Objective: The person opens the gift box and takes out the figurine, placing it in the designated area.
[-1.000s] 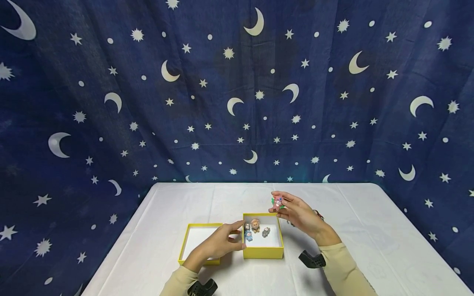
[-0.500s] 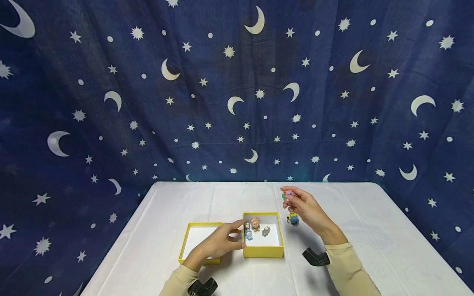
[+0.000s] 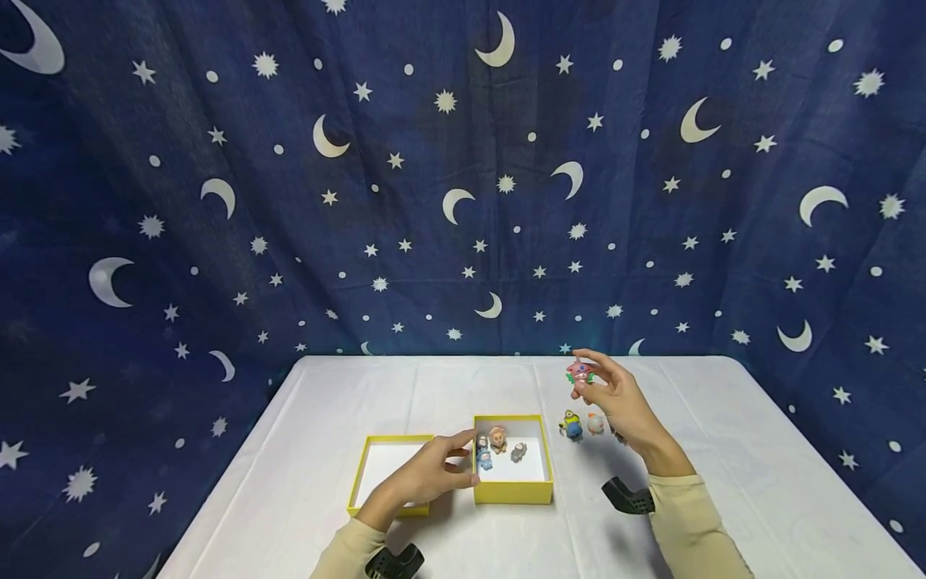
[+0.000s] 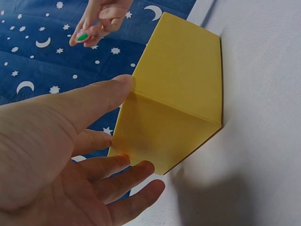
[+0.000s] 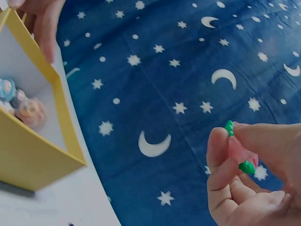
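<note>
Nearest, two tan sleeves [image 3: 690, 515] reach in over a white-covered counter [image 3: 434, 386]. The left hand [image 3: 434, 468] rests against the left side of a yellow box [image 3: 514, 493], fingers spread and slightly bent, thumb at the near corner. The box looks like light, stiff card, best steadied by its walls, as here. A shallow yellow-edged tray [image 3: 379, 466] lies to its left, partly hidden by that hand. Four small figures [image 3: 518, 452] sit inside the box.

Just right of the box stand a yellow-and-blue figure [image 3: 572, 426] and a white-and-orange figure [image 3: 596, 424]; something darker beside them is mostly hidden by the right hand, so I cannot name it.

Farther out, the right hand [image 3: 622, 406] angles up and leftward, its thumb and fingers clamped on a small pink figurine [image 3: 580, 374] with green parts, held in the air above the counter. It is probably light, hard and a little slick, like moulded plastic; its body should give a firmer hold than the green parts, which might be weaker.

Behind everything hangs a dark blue curtain [image 3: 419, 201] printed with pale moons and stars.
</note>
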Available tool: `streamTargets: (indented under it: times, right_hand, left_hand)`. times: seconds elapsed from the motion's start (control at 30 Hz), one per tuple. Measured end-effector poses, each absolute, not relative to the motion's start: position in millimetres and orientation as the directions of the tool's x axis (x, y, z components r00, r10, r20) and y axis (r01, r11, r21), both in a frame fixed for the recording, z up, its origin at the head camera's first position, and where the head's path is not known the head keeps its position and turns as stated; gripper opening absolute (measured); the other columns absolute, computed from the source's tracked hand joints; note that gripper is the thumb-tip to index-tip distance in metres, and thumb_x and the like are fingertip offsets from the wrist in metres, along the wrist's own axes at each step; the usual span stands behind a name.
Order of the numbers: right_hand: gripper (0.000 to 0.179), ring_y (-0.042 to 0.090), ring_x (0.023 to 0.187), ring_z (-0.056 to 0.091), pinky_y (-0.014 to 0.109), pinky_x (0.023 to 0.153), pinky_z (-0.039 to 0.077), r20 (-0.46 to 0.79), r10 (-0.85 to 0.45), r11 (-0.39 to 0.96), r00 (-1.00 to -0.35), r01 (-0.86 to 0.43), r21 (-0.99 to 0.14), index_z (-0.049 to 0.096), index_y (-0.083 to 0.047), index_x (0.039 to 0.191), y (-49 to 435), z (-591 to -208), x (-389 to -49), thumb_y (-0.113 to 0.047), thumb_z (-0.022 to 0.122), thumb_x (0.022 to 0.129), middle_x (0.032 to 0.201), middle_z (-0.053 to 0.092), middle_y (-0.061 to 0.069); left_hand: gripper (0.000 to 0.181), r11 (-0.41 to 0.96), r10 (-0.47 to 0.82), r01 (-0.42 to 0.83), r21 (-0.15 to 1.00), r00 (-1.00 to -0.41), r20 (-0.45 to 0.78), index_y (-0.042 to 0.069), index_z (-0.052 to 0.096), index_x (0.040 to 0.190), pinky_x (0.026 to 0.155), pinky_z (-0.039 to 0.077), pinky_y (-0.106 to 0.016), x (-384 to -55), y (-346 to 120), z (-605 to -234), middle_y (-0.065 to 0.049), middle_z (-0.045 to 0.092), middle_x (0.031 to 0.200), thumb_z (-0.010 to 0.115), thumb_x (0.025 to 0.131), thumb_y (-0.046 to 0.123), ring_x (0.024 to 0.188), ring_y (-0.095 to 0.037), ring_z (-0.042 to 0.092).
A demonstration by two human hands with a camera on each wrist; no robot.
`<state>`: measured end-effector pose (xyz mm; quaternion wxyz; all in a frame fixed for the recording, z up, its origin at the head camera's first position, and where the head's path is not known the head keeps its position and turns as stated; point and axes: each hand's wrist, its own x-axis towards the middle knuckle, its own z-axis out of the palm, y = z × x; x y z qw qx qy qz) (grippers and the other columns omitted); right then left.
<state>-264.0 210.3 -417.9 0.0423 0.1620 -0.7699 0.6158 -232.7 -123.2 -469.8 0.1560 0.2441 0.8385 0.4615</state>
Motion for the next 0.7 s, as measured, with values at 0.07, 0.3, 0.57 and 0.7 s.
streamTargets:
  times: [0.07,0.3,0.57,0.7]
  right_hand:
    - [0.054,0.005,0.083,0.068,0.02,0.068,0.053,0.263,-0.178,0.217,-0.948,-0.299,-0.929,0.041,-0.007,0.152,216,-416,-262,-0.012,0.06,0.102,0.124,0.06,0.007]
    - [0.054,0.004,0.088,0.069,0.021,0.075,0.056,0.274,-0.155,0.299,-0.949,-0.309,-0.903,0.043,-0.005,0.152,234,-414,-260,-0.013,0.061,0.101,0.13,0.062,0.012]
    - [0.053,0.0,0.093,0.061,0.016,0.079,0.053,0.283,-0.13,0.451,-0.95,-0.31,-0.837,0.048,-0.007,0.15,250,-415,-263,-0.016,0.064,0.1,0.134,0.059,0.025]
    - [0.053,-0.001,0.09,0.059,0.014,0.078,0.052,0.285,-0.125,0.477,-0.95,-0.309,-0.823,0.048,-0.006,0.15,258,-418,-264,-0.014,0.063,0.1,0.13,0.061,0.026]
  left_hand:
    - [0.071,0.463,0.55,0.263,0.847,-0.834,-0.041,0.003,0.039,0.155,0.106,0.055,-0.043,-232,-123,-469,-0.016,0.04,0.161,0.073,0.094,0.014,0.138,-0.038,0.052]
    - [0.071,0.467,0.548,0.258,0.846,-0.835,-0.047,0.003,0.039,0.155,0.105,0.056,-0.042,-231,-123,-468,-0.016,0.039,0.161,0.073,0.093,0.015,0.138,-0.038,0.051]
    - [0.071,0.47,0.546,0.26,0.843,-0.836,-0.046,0.003,0.038,0.155,0.105,0.056,-0.041,-231,-123,-469,-0.016,0.037,0.162,0.072,0.094,0.015,0.139,-0.039,0.05]
    - [0.071,0.473,0.541,0.256,0.843,-0.84,-0.049,0.003,0.039,0.155,0.106,0.056,-0.041,-231,-123,-469,-0.014,0.039,0.162,0.072,0.094,0.015,0.14,-0.038,0.051]
